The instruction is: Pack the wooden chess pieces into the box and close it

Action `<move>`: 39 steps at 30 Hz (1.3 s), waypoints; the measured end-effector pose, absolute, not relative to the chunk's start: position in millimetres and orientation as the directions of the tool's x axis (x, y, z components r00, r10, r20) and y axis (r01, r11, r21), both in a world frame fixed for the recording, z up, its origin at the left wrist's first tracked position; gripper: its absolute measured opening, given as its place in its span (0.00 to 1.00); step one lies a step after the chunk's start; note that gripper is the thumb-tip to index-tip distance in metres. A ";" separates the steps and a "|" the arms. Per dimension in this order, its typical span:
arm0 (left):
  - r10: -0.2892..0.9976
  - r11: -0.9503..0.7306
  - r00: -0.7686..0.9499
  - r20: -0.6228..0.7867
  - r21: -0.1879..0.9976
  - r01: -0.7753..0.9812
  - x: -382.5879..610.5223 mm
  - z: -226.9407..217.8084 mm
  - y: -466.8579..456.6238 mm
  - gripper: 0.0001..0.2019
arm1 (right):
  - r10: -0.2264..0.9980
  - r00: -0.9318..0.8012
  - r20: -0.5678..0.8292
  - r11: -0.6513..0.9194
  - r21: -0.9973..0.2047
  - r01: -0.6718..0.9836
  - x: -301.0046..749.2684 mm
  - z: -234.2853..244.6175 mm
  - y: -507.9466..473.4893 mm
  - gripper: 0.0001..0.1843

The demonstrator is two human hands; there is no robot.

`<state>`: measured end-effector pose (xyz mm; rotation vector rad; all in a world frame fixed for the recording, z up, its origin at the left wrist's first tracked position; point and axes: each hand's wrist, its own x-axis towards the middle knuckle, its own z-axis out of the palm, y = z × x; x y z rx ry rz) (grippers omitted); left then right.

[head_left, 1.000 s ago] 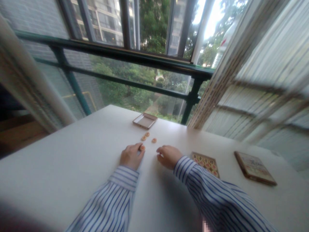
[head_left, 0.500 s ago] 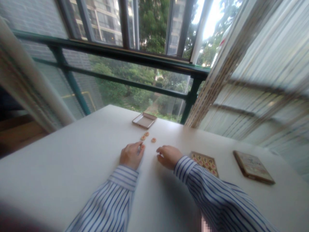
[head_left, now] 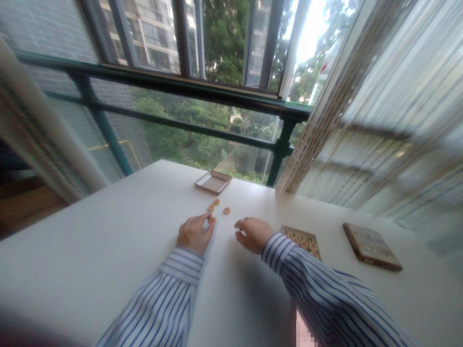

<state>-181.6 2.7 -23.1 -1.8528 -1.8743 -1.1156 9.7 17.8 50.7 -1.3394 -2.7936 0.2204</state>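
My left hand [head_left: 192,234] rests low over the white table [head_left: 108,241], thumb and forefinger closed on a round Chinese chess piece [head_left: 211,220] that has a reddish mark. Just beyond its fingertips lie two more pieces, one of them a chess piece [head_left: 216,202] touching or nearly touching its neighbour. A single loose disc [head_left: 226,210] sits a little to their right. My right hand [head_left: 255,234] hovers or rests at the right with curled fingers, a gap between thumb and forefinger and nothing visible in it.
An open shallow box lid [head_left: 213,182] lies near the far edge. Right of my right forearm is a tray of chess pieces [head_left: 302,241], partly covered by the sleeve. A flat brown box [head_left: 372,246] lies further right. Behind the table run a green railing [head_left: 173,82] and string curtains.
The chess piece in my left fingers now shows more clearly, the hand having shifted slightly. My right hand keeps its pose. The whole view has swung a little.
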 end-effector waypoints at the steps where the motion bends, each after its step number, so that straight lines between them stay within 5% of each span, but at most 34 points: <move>1: 0.721 -0.126 -0.136 0.680 0.322 0.938 -180.9 -22.3 2.1 0.14 | 0.780 -0.625 -0.032 0.615 -0.145 0.775 10.5 51.9 16.9 0.18; 39: 0.710 -0.349 0.060 0.702 0.277 0.895 -115.4 16.3 -20.3 0.11 | 0.833 -0.540 0.121 0.553 -0.233 0.800 74.3 67.2 -4.2 0.17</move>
